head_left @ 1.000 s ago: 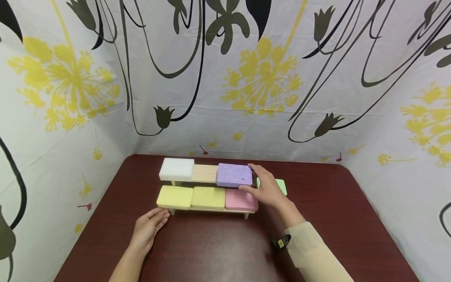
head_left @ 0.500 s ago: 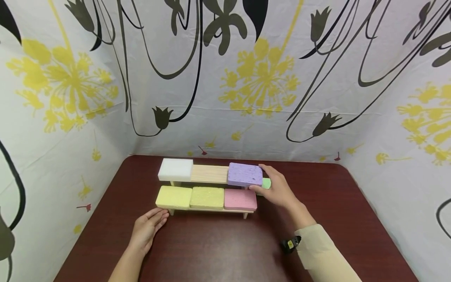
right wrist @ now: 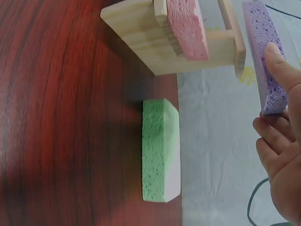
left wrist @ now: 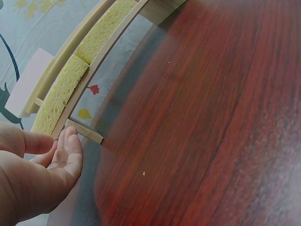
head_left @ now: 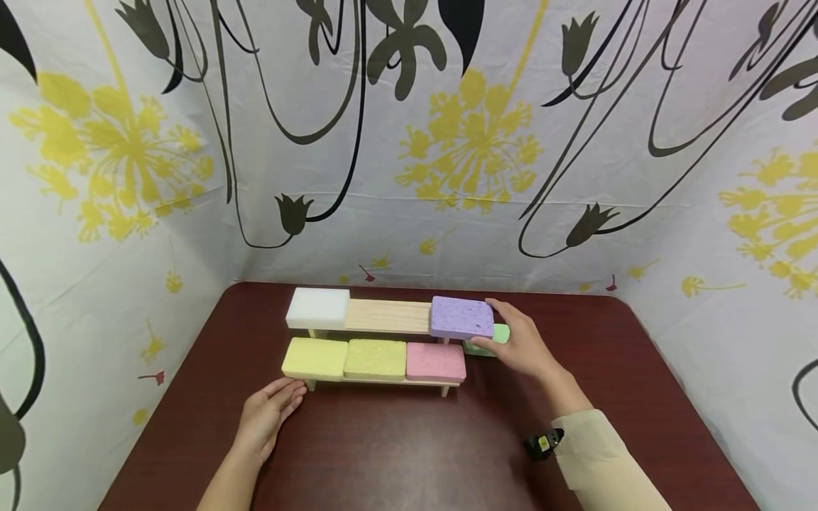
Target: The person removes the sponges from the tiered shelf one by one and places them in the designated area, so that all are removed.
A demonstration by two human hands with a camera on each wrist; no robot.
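Observation:
A two-tier wooden rack stands on the table. My right hand holds a purple sponge by its right end, at the right end of the upper tier. The thumb lies on its near face in the right wrist view and the fingers are partly hidden behind. With my left hand I pinch the front left corner of the lower tier, beside a short wooden leg. Along that tier lie two yellow sponges and a pink sponge. A white sponge sits at the upper tier's left end.
A green sponge lies on the dark red table to the right of the rack, partly behind my right hand in the head view. Flower-patterned cloth hangs at the back and both sides. A dark wrist strap is at the right sleeve.
My right hand has moved right along the upper tier with the purple sponge, baring more wood between it and the white sponge. The left hand stays at the rack's corner.

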